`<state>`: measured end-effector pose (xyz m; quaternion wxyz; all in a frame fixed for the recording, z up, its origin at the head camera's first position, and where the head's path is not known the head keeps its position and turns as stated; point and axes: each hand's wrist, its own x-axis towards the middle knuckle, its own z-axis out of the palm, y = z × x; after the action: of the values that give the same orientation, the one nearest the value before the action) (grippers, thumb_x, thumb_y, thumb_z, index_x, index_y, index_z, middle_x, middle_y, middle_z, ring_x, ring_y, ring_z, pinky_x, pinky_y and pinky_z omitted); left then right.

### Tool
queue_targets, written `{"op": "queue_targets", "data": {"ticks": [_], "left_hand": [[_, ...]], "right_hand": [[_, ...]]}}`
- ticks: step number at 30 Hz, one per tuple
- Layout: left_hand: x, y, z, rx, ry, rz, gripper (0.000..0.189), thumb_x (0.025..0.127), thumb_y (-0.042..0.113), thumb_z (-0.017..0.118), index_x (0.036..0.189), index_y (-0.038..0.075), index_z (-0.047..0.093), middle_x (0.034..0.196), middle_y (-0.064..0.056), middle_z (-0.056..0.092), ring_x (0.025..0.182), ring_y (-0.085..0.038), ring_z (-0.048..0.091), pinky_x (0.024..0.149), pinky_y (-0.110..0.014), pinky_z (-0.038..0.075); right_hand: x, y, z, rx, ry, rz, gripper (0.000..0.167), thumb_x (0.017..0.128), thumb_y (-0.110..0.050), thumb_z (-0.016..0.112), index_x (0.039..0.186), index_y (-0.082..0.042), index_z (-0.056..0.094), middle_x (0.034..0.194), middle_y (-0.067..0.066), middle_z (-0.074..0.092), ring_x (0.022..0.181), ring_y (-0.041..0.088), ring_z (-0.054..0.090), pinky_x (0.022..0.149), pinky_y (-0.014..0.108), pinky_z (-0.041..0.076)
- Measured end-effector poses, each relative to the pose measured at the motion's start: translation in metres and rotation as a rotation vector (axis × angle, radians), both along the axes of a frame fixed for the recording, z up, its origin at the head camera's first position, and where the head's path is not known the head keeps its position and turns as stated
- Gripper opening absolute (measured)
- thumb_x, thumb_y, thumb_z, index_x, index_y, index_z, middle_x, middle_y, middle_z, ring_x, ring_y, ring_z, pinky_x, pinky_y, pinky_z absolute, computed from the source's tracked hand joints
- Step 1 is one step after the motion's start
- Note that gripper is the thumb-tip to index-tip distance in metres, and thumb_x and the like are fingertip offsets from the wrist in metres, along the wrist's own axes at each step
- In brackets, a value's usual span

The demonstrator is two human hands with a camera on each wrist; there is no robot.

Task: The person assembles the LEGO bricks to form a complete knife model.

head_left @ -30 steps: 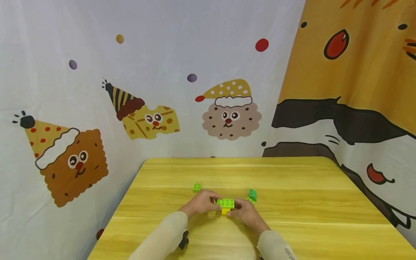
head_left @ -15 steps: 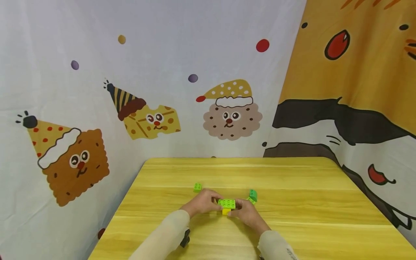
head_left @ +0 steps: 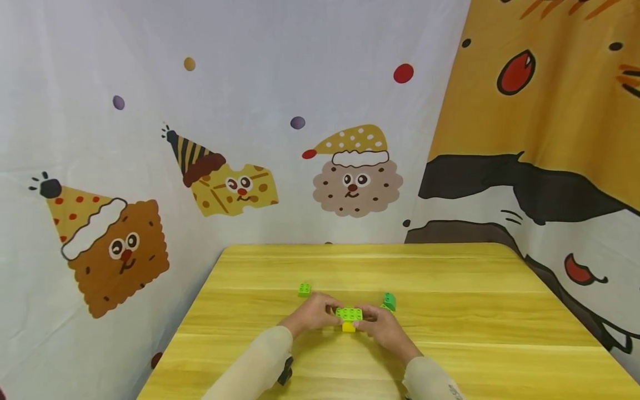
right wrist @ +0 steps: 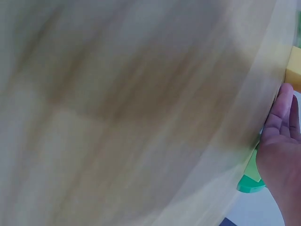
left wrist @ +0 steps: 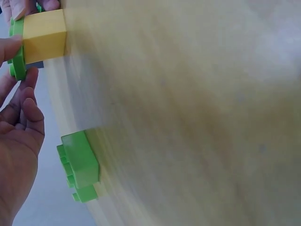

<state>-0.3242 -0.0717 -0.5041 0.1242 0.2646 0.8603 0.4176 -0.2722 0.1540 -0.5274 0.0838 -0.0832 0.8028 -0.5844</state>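
Note:
A lime-green building brick with rows of studs sits on top of a yellow block near the middle of the table. My left hand pinches the green brick's left end between thumb and fingers; the left wrist view shows fingertips at its edge. From the other side my right hand holds the green brick's right end, thumb in front near the yellow block. Seen from the right wrist, the thumb reaches close to the yellow block. Fingers behind the brick are partly hidden.
A small lime-green brick lies beyond my left hand. Behind my right hand are a darker green curved brick and a lime piece, mostly covered. The wooden table meets a cartoon-printed curtain at the back.
My right hand has shifted slightly right, and its thumb sits a little higher, nearer the green brick. The left hand and the stacked bricks stay nearly in place.

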Motion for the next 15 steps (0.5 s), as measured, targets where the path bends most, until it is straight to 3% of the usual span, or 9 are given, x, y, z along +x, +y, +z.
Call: {"op": "queue_targets", "data": {"ticks": [9,15], "left_hand": [[0.006,0.003,-0.007,0.058,0.020,0.019,0.022,0.087,0.018,0.078,0.109,0.017,0.076,0.088,0.007,0.063,0.075,-0.011,0.054,0.061,-0.025,0.047],[0.011,0.001,-0.010,0.084,0.016,0.064,0.026,0.088,0.017,0.078,0.113,0.014,0.075,0.089,0.005,0.063,0.078,-0.012,0.055,0.063,-0.026,0.047]], "right_hand": [[0.000,0.004,0.000,0.030,-0.005,-0.031,0.051,0.091,-0.028,0.074,0.134,-0.004,0.061,0.118,0.014,0.067,0.091,0.020,0.062,0.071,0.036,0.051],[0.003,-0.001,0.000,0.029,-0.034,-0.053,0.053,0.091,-0.028,0.074,0.137,-0.005,0.058,0.122,0.016,0.065,0.095,0.021,0.062,0.073,0.036,0.050]]}}
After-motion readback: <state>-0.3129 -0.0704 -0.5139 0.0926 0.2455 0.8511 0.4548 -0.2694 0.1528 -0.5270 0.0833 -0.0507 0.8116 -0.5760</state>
